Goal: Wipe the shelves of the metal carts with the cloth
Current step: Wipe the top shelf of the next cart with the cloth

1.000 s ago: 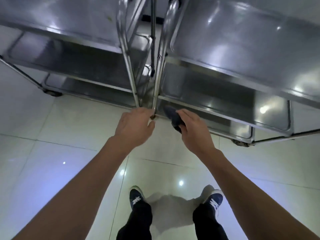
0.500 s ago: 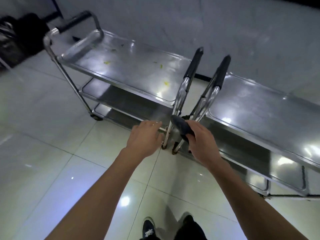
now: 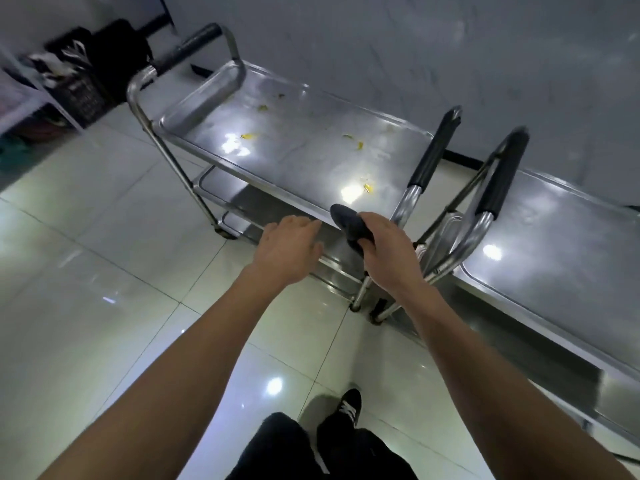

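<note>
Two steel carts stand side by side against the wall. The left cart [image 3: 298,147] has yellow scraps scattered on its top shelf and two lower shelves beneath. The right cart [image 3: 561,244] shows a shiny top shelf without scraps. My right hand [image 3: 388,258] grips a dark cloth [image 3: 349,225] just in front of the left cart's near edge. My left hand [image 3: 287,251] hovers beside it, fingers spread, holding nothing.
Black-padded cart handles [image 3: 433,150] [image 3: 502,174] rise between the two carts. Another handle [image 3: 188,46] is at the left cart's far end. Dark bags and a crate [image 3: 83,74] sit at the upper left. Glossy tiled floor [image 3: 104,271] lies around my feet.
The view has risen from the carts' lower shelves to their top shelves. Both hands lifted away from the cart legs to the left cart's top edge; the cloth stays in my right hand.
</note>
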The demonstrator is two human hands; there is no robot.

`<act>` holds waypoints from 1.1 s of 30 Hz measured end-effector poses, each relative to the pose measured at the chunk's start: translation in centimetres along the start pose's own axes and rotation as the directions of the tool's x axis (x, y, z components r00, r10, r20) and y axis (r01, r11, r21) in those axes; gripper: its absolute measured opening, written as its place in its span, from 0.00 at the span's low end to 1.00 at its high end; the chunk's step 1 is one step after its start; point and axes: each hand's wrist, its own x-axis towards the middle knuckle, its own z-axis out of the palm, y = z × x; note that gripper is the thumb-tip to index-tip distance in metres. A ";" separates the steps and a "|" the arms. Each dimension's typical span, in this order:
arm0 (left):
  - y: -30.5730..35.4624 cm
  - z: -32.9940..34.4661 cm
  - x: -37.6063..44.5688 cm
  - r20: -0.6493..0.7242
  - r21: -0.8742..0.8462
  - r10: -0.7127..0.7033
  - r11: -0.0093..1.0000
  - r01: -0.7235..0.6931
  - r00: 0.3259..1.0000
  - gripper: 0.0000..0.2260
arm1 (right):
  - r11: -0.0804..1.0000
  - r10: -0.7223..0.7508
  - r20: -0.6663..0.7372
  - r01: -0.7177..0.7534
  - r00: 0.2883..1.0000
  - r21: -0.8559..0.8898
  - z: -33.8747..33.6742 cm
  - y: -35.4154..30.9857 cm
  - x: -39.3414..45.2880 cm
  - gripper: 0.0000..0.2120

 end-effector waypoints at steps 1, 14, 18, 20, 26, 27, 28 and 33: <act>-0.7 -0.3 0.7 0.005 0.000 -0.007 1.000 0.007 1.000 0.18 | 1.000 -0.002 0.015 0.002 1.000 0.009 0.2 0.0 1.1 0.14; -15.3 -0.5 12.3 0.096 -0.084 0.015 0.996 -0.007 0.995 0.20 | 0.987 0.160 0.049 -0.159 0.986 -0.024 8.9 -2.9 14.9 0.14; -19.2 -1.0 15.5 0.118 -0.094 0.103 0.991 -0.092 0.988 0.21 | 0.969 0.246 0.010 -0.246 0.969 0.026 11.2 -4.7 18.0 0.12; -20.4 -1.2 17.2 0.126 -0.103 0.138 0.987 -0.126 0.982 0.20 | 0.956 0.291 -0.007 -0.290 0.957 0.047 12.0 -5.1 19.1 0.13; -22.6 -1.0 22.7 0.185 -0.113 0.199 0.977 -0.180 0.962 0.21 | 0.924 0.382 -0.028 -0.381 0.924 0.035 13.7 -4.2 22.9 0.14; -22.8 -0.9 23.8 0.196 -0.104 0.201 0.977 -0.184 0.960 0.21 | 0.918 0.395 -0.034 -0.394 0.918 0.035 14.0 -4.0 23.7 0.14; -23.0 -0.9 24.8 0.207 -0.092 0.202 0.978 -0.186 0.957 0.22 | 0.913 0.408 -0.041 -0.406 0.912 0.039 14.3 -3.8 24.6 0.14; -23.7 -0.7 29.2 0.249 -0.028 0.215 0.976 -0.215 0.944 0.22 | 0.920 0.391 -0.092 -0.390 0.916 0.019 16.1 -2.9 28.9 0.16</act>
